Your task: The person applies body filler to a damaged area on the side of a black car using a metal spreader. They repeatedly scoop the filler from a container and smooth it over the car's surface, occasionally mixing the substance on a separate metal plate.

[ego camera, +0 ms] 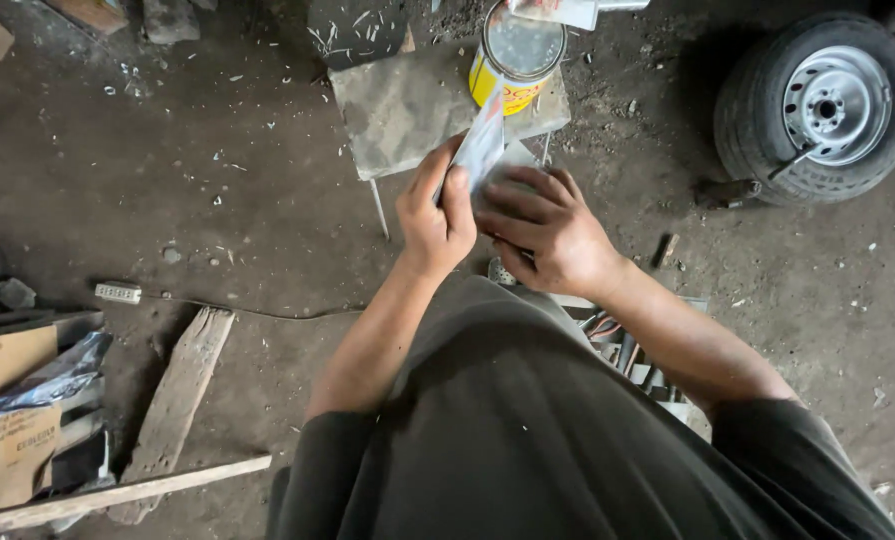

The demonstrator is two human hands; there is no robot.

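A thin, light, floppy grey sheet [484, 150], probably best gripped near its edge, is pinched by the left hand [435, 215] and pressed by the right hand [545, 235], a yellow can [512, 65] at twelve o'clock.

Both hands meet over a small grey tabletop [407, 110]: the left hand [435, 222] pinches a pale folded sheet [482, 150], the right hand [545, 232] cups beneath. A yellow can [512, 62] stands behind; a wheel [819, 108] lies well apart.
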